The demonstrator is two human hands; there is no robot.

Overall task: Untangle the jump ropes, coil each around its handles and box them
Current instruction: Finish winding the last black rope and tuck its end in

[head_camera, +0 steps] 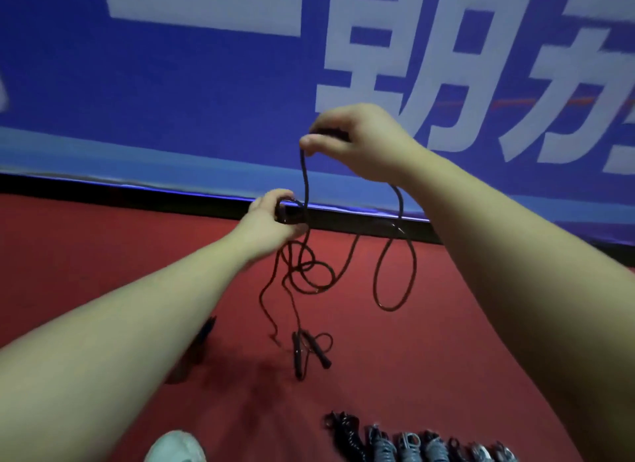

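The black jump rope (304, 176) is held above the red floor (103, 255), with its slack in crossed loops and its handles (297, 355) low. One strand is pinched by the right hand (354, 142), and a bunch is gripped by the left hand (271, 217). Untangling is judged to be in hand; next, the loops are to be drawn apart before coiling.
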